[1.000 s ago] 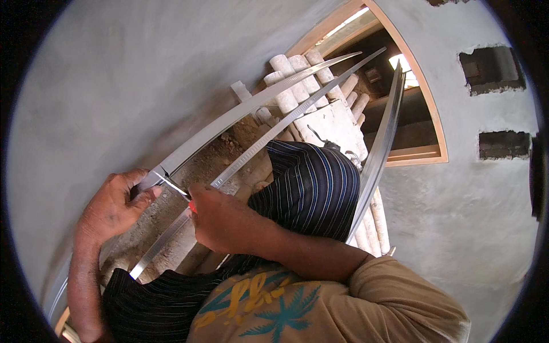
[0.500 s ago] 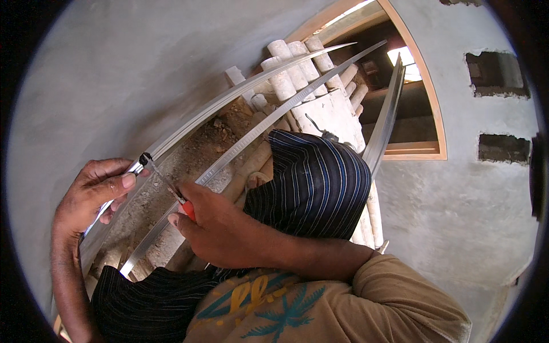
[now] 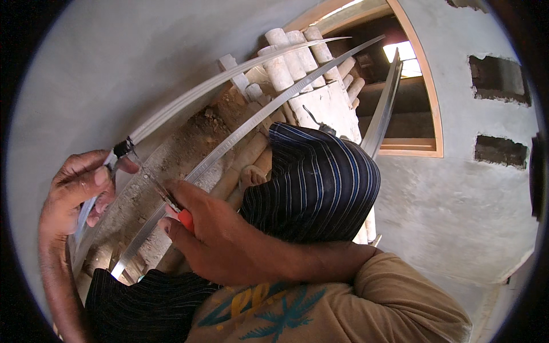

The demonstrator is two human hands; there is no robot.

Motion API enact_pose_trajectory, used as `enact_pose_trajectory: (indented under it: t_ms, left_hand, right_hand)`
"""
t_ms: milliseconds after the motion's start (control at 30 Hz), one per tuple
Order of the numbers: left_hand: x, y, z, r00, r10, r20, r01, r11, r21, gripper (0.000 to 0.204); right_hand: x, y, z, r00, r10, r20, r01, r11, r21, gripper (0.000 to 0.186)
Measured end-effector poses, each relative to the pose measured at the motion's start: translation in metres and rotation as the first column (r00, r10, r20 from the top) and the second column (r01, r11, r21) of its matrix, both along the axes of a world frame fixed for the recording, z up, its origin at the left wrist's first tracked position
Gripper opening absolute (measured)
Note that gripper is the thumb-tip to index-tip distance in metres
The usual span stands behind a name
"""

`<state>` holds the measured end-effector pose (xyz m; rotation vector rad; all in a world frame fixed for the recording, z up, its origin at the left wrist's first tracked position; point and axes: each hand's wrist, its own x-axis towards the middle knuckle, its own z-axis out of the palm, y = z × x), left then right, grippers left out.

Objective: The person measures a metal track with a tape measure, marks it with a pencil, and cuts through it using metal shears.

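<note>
**Fingers clamped on strip and tool**

Fingers (image 3: 91, 183) of the left hand (image 3: 74, 197) are curled tight around the pale metal strip (image 3: 189, 97), thumb pressed on its face just below a small black clip (image 3: 122, 148). That strip is long, thin and silvery-white, arcing from the lower left up toward the top centre of the view. A second strip (image 3: 251, 128), ribbed along its length, runs beside it, a little lower, on the same upward sweep, and a third (image 3: 382, 117) rises on the right by the wooden window frame (image 3: 426, 108).

Over to the right hand (image 3: 223, 240): fingers closed firmly on a slim tool with a red-orange handle (image 3: 185, 219); its thin metal shaft (image 3: 154, 186) points up and left, its tip at the strip beside the black clip. Neither hand shows any gap in its grip.

Behind the strips, a stack of pale cylindrical pipes (image 3: 289, 63) leans against the grey plastered wall (image 3: 103, 63). A dark striped cloth (image 3: 320, 183) covers the knee between the arms.
</note>
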<state>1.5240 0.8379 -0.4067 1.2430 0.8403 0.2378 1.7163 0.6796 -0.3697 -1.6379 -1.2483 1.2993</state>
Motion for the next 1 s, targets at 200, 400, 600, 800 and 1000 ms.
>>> enact_pose_trajectory:
  t_ms: [200, 400, 600, 800, 1000]
  left_hand:
    - [0.000, 0.017, -0.008, 0.999, -0.029, 0.032, 0.030, 0.999, -0.013, 0.071]
    - [-0.001, 0.013, -0.014, 0.996, -0.028, 0.082, 0.027, 1.000, 0.005, 0.073]
    - [0.000, 0.016, -0.021, 0.990, -0.056, 0.128, 0.056, 0.998, 0.004, 0.078]
    - [0.001, 0.018, -0.030, 0.982, -0.058, 0.182, 0.058, 0.998, 0.004, 0.081]
    - [0.002, 0.017, -0.021, 0.989, -0.026, 0.147, 0.033, 0.998, -0.047, 0.082]
  right_hand:
    - [-0.004, 0.000, -0.006, 0.998, 0.052, -0.026, -0.054, 0.992, -0.116, 0.024]
    - [-0.004, -0.002, -0.006, 0.999, 0.037, -0.039, -0.042, 0.991, -0.125, 0.025]
    - [-0.001, -0.002, -0.005, 0.991, 0.112, 0.071, -0.106, 0.991, -0.076, 0.041]
    - [0.003, 0.002, 0.002, 0.991, 0.132, -0.039, -0.137, 0.962, -0.236, 0.041]
    - [0.003, -0.009, -0.005, 0.994, 0.077, -0.074, -0.088, 0.983, -0.164, 0.040]
